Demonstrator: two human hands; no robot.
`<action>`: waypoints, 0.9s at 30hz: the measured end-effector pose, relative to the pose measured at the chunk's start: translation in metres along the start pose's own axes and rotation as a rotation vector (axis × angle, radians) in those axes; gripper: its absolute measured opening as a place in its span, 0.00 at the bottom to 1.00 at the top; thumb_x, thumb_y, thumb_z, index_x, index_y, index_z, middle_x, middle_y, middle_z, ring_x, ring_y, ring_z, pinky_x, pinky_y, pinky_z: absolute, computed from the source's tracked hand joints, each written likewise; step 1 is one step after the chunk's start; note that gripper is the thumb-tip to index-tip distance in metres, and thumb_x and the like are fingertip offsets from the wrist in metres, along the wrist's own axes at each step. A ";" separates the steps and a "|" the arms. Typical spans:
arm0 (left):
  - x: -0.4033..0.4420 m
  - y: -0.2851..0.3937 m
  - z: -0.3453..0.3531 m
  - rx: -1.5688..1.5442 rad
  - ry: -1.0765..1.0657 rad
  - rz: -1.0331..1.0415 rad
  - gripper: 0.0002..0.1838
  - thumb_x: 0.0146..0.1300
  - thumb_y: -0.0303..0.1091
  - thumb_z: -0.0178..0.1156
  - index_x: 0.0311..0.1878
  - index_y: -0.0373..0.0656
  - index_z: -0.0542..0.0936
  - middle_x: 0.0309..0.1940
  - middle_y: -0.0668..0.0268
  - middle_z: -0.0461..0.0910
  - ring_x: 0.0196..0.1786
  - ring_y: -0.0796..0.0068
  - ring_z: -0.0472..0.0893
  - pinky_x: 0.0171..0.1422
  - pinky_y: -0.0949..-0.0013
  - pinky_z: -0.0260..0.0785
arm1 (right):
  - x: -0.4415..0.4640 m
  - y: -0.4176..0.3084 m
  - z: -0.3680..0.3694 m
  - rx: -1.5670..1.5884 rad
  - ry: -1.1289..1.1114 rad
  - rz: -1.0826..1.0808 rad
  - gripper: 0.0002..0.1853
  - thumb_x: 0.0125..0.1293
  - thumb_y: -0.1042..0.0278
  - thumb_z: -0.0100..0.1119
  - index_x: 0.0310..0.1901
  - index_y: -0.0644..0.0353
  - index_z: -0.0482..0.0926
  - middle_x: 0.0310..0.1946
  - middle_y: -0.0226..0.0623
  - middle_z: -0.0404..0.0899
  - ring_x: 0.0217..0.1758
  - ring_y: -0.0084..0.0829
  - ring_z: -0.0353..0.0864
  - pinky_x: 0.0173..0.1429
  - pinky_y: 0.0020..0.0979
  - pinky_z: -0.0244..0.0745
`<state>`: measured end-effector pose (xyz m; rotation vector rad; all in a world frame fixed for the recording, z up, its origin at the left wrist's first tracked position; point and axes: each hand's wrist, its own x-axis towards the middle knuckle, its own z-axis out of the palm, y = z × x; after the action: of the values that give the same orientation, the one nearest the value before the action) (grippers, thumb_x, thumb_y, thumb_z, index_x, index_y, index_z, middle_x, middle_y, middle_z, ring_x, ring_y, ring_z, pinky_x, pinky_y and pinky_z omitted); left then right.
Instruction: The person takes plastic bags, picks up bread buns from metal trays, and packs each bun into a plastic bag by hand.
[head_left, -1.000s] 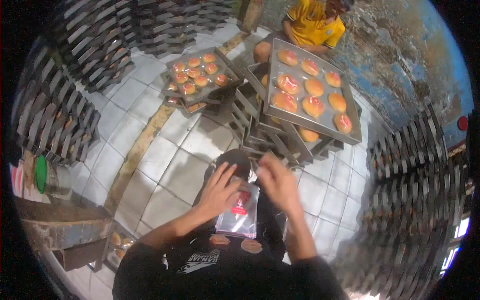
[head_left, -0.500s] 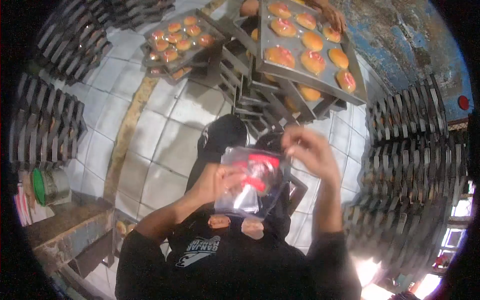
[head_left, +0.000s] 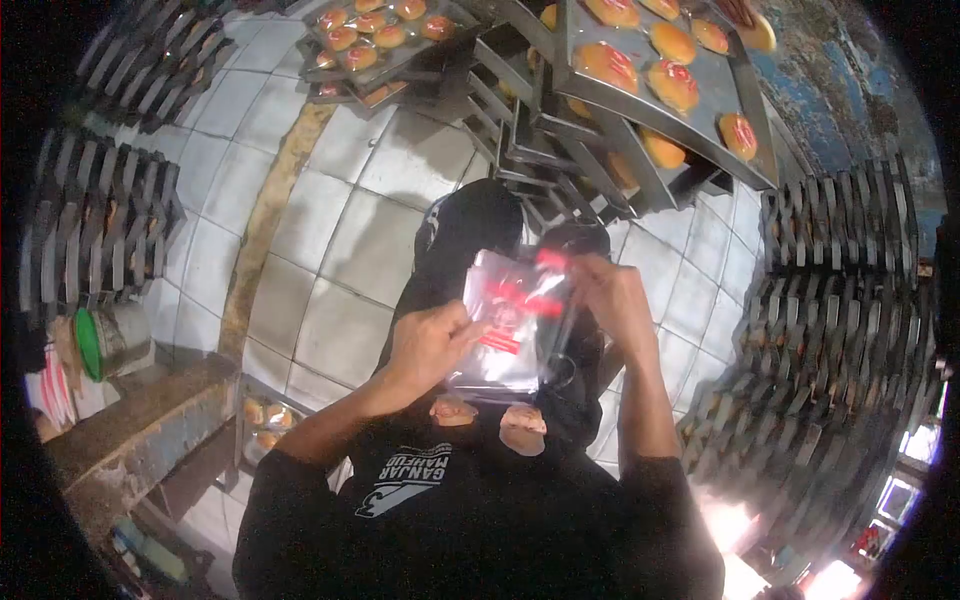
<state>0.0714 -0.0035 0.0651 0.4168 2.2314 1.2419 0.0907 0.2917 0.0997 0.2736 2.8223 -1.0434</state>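
Note:
Several clear plastic bags with red print (head_left: 500, 345) lie stacked over my lap. My left hand (head_left: 435, 345) is closed on the left side of the stack, thumb and fingers pinching it. At the stack's upper right, my right hand (head_left: 600, 290) pinches the edge of a clear, red-printed bag, which is blurred. Beyond my knees, a metal tray (head_left: 765, 150) of round buns with red and white marks (head_left: 675, 85) tops a pile of trays. Another tray of buns (head_left: 390, 35) sits on a smaller pile to its left.
Tall stacks of trays stand at the left (head_left: 95, 230) and right (head_left: 830, 330). A wooden bench (head_left: 150, 410) is at lower left, with a green-rimmed bucket (head_left: 115, 340) behind it. A person's hand (head_left: 735, 10) shows at the top, by the big tray.
My right hand has moved from above the bags onto a bag's edge and now grips it. The view has tilted down, so the tray piles sit higher and the person in yellow is mostly out of view.

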 end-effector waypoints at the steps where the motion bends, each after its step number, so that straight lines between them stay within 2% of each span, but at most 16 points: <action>1: -0.002 -0.004 0.004 0.157 -0.002 0.058 0.15 0.65 0.42 0.73 0.44 0.41 0.85 0.39 0.55 0.84 0.40 0.62 0.85 0.43 0.59 0.78 | -0.002 0.003 -0.008 -0.005 0.007 -0.011 0.10 0.75 0.66 0.61 0.49 0.61 0.86 0.28 0.47 0.85 0.29 0.42 0.86 0.38 0.36 0.80; 3: -0.002 0.004 0.001 0.320 0.023 0.107 0.18 0.64 0.45 0.72 0.47 0.41 0.84 0.44 0.51 0.84 0.45 0.56 0.86 0.47 0.55 0.78 | -0.005 -0.006 -0.028 0.009 0.131 0.052 0.10 0.74 0.66 0.62 0.48 0.61 0.87 0.28 0.45 0.86 0.29 0.38 0.87 0.38 0.35 0.80; 5: -0.002 0.031 -0.013 0.350 0.562 0.515 0.32 0.57 0.46 0.78 0.61 0.39 0.81 0.52 0.53 0.83 0.50 0.56 0.84 0.51 0.58 0.79 | -0.015 -0.024 -0.042 0.151 0.093 0.098 0.10 0.74 0.67 0.62 0.46 0.62 0.88 0.28 0.42 0.87 0.29 0.33 0.87 0.37 0.32 0.80; 6: 0.004 0.036 -0.023 0.313 0.554 0.622 0.36 0.65 0.47 0.73 0.72 0.43 0.74 0.64 0.46 0.77 0.59 0.61 0.83 0.58 0.60 0.77 | -0.020 -0.038 -0.051 0.267 -0.025 0.029 0.10 0.74 0.67 0.62 0.46 0.63 0.88 0.29 0.40 0.88 0.30 0.30 0.87 0.37 0.30 0.80; 7: 0.010 0.036 -0.022 0.311 0.550 0.644 0.36 0.65 0.47 0.73 0.72 0.43 0.74 0.64 0.46 0.77 0.59 0.61 0.83 0.58 0.60 0.77 | -0.019 -0.049 -0.061 0.371 -0.127 -0.056 0.09 0.74 0.68 0.62 0.45 0.64 0.88 0.30 0.38 0.89 0.30 0.28 0.87 0.37 0.29 0.81; 10: 0.043 0.032 -0.028 -0.322 -0.180 0.369 0.18 0.74 0.38 0.64 0.58 0.32 0.82 0.39 0.55 0.88 0.41 0.75 0.86 0.48 0.66 0.79 | 0.012 -0.080 -0.096 0.390 -0.251 -0.372 0.09 0.73 0.67 0.66 0.44 0.64 0.88 0.33 0.35 0.88 0.34 0.25 0.87 0.41 0.29 0.82; 11: 0.052 0.034 -0.027 -0.321 -0.179 0.396 0.18 0.74 0.38 0.64 0.58 0.32 0.82 0.39 0.55 0.88 0.41 0.75 0.86 0.48 0.66 0.79 | 0.034 -0.081 -0.112 0.354 -0.262 -0.484 0.09 0.73 0.66 0.67 0.44 0.64 0.88 0.34 0.34 0.89 0.37 0.24 0.87 0.42 0.29 0.82; 13: 0.066 0.032 -0.027 -0.696 -0.186 0.031 0.12 0.76 0.35 0.62 0.49 0.34 0.86 0.29 0.61 0.87 0.34 0.77 0.86 0.41 0.69 0.78 | 0.088 -0.074 -0.148 0.322 0.005 -0.381 0.12 0.75 0.62 0.65 0.44 0.64 0.87 0.35 0.30 0.88 0.40 0.22 0.86 0.45 0.28 0.81; 15: 0.086 0.024 -0.032 -0.704 -0.166 0.041 0.17 0.79 0.42 0.59 0.52 0.35 0.84 0.36 0.58 0.89 0.38 0.75 0.87 0.43 0.69 0.79 | 0.170 -0.054 -0.194 0.305 0.164 -0.358 0.18 0.77 0.52 0.61 0.49 0.61 0.86 0.39 0.32 0.86 0.42 0.24 0.86 0.48 0.28 0.80; 17: 0.095 0.035 -0.042 -1.121 -0.037 0.097 0.26 0.81 0.51 0.53 0.62 0.35 0.78 0.51 0.52 0.85 0.50 0.64 0.87 0.54 0.60 0.81 | 0.201 -0.062 -0.213 0.453 0.115 -0.215 0.16 0.77 0.58 0.62 0.53 0.63 0.84 0.44 0.36 0.87 0.44 0.29 0.88 0.53 0.31 0.81; 18: 0.107 0.033 -0.044 -1.164 -0.071 0.186 0.36 0.80 0.59 0.48 0.75 0.38 0.66 0.68 0.47 0.76 0.64 0.57 0.81 0.65 0.55 0.77 | 0.213 -0.067 -0.204 0.447 0.089 -0.216 0.16 0.77 0.58 0.62 0.53 0.63 0.84 0.44 0.36 0.87 0.44 0.29 0.88 0.53 0.31 0.81; 20: 0.127 0.050 -0.038 -1.189 -0.012 0.186 0.38 0.80 0.60 0.48 0.78 0.39 0.62 0.72 0.46 0.71 0.69 0.55 0.77 0.70 0.53 0.73 | 0.223 -0.067 -0.178 -0.088 0.454 -0.552 0.16 0.78 0.63 0.60 0.56 0.67 0.82 0.47 0.39 0.87 0.45 0.34 0.88 0.58 0.35 0.81; 21: 0.134 0.057 -0.035 -1.195 0.033 0.209 0.40 0.80 0.61 0.47 0.81 0.40 0.57 0.76 0.46 0.66 0.74 0.53 0.73 0.75 0.51 0.69 | 0.216 -0.061 -0.168 -0.093 0.443 -0.544 0.16 0.78 0.63 0.60 0.56 0.67 0.82 0.47 0.39 0.87 0.45 0.34 0.88 0.58 0.35 0.81; 22: 0.141 0.055 -0.033 -1.219 -0.105 0.265 0.43 0.79 0.63 0.48 0.84 0.43 0.51 0.79 0.46 0.62 0.78 0.52 0.68 0.79 0.48 0.64 | 0.203 -0.056 -0.157 -0.231 0.728 -0.617 0.16 0.78 0.64 0.60 0.57 0.68 0.81 0.48 0.41 0.87 0.46 0.34 0.88 0.59 0.36 0.81; 24: 0.145 0.063 -0.027 -1.151 -0.122 0.259 0.44 0.78 0.64 0.50 0.84 0.45 0.50 0.79 0.47 0.61 0.78 0.52 0.68 0.78 0.49 0.64 | 0.175 -0.038 -0.136 -0.157 1.017 -0.563 0.17 0.78 0.63 0.60 0.58 0.68 0.80 0.49 0.43 0.86 0.46 0.35 0.88 0.58 0.37 0.82; 27: 0.134 0.087 -0.001 -1.235 -0.410 0.102 0.50 0.73 0.58 0.63 0.86 0.49 0.47 0.81 0.50 0.60 0.79 0.55 0.66 0.78 0.52 0.63 | 0.117 -0.038 -0.093 0.445 0.925 -0.300 0.18 0.80 0.59 0.57 0.58 0.67 0.79 0.49 0.44 0.85 0.46 0.34 0.87 0.52 0.36 0.84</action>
<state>-0.0366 0.1097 0.0975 0.2319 0.8290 2.0510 -0.0359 0.3387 0.1739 0.4864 3.4224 -2.0626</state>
